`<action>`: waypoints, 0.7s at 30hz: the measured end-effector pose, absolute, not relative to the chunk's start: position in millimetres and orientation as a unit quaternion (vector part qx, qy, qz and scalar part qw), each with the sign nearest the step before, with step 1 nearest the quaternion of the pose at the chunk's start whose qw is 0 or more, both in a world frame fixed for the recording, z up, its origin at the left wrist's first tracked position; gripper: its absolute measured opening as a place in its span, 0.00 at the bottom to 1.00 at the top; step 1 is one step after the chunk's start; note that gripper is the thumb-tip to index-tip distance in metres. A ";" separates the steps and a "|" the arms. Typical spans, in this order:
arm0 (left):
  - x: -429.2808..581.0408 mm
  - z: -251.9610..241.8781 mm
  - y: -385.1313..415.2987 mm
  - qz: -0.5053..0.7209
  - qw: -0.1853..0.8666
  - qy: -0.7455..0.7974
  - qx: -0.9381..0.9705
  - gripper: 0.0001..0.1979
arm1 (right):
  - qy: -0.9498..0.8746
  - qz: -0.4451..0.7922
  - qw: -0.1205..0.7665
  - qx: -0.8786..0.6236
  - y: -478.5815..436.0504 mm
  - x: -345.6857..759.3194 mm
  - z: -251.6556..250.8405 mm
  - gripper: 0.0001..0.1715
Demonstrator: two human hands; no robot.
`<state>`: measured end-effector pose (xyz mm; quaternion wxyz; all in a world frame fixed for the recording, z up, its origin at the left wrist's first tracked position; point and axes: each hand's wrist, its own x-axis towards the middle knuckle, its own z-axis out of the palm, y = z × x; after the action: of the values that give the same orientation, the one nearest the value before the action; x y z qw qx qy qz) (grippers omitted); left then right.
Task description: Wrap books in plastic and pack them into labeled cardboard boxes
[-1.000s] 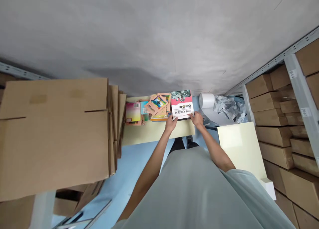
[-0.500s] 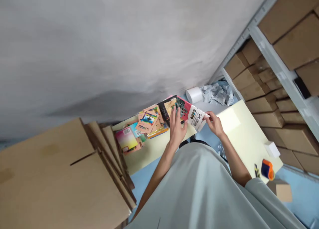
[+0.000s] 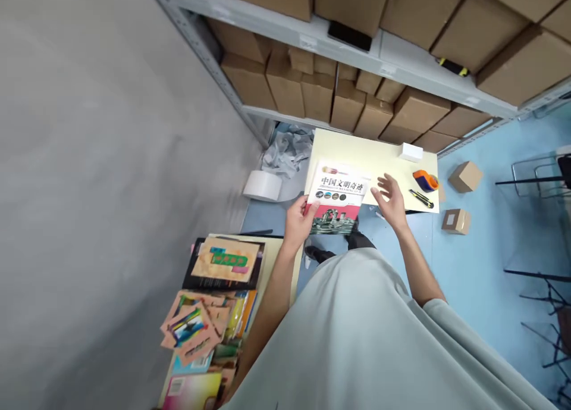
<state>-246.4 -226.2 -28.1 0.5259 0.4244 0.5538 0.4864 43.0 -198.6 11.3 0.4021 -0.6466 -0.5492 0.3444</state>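
Note:
A white and red book (image 3: 338, 199) with Chinese characters on its cover is gripped along its left edge by my left hand (image 3: 300, 222), thumb on top. My right hand (image 3: 391, 199) is apart from the book on its right side, fingers spread and holding nothing. Beyond both hands lies a pale yellow table (image 3: 379, 145). On its right part are a white box (image 3: 411, 152), an orange and blue tape dispenser (image 3: 425, 181) and a yellow and black utility knife (image 3: 422, 199).
Books and booklets (image 3: 196, 326) are piled on another pale yellow table at lower left. A white roll (image 3: 262, 185) is near crumpled wrapping (image 3: 289, 151). Metal shelves (image 3: 285, 32) hold several cardboard boxes. Two small cartons (image 3: 465, 177) sit on the blue floor; folding chairs (image 3: 559, 309) stand far right.
My view has turned right, from the book pile to the other table. The book moved along; my left hand now grips it, and my right hand has let go.

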 end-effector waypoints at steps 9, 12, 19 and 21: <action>-124.9 -37.1 -161.4 0.465 0.664 0.521 0.269 0.37 | -0.354 0.574 0.428 -0.601 -187.1 142.0 -39.6 0.43; -86.8 -42.4 -138.1 0.447 0.660 0.546 0.257 0.37 | -0.335 0.604 0.414 -0.592 -156.4 179.1 -44.2 0.43; -11.6 -34.8 -91.6 0.449 0.640 0.582 0.223 0.35 | -0.343 0.627 0.380 -0.587 -88.5 251.2 -51.4 0.40; -0.6 -32.1 -79.7 0.449 0.640 0.582 0.224 0.35 | -0.338 0.626 0.385 -0.587 -73.2 263.8 -54.2 0.40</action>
<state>-0.6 -79.7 -32.1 0.6398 0.2241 0.5821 0.4490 263.8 -73.2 -54.2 0.3854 -0.5869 -0.3385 0.6264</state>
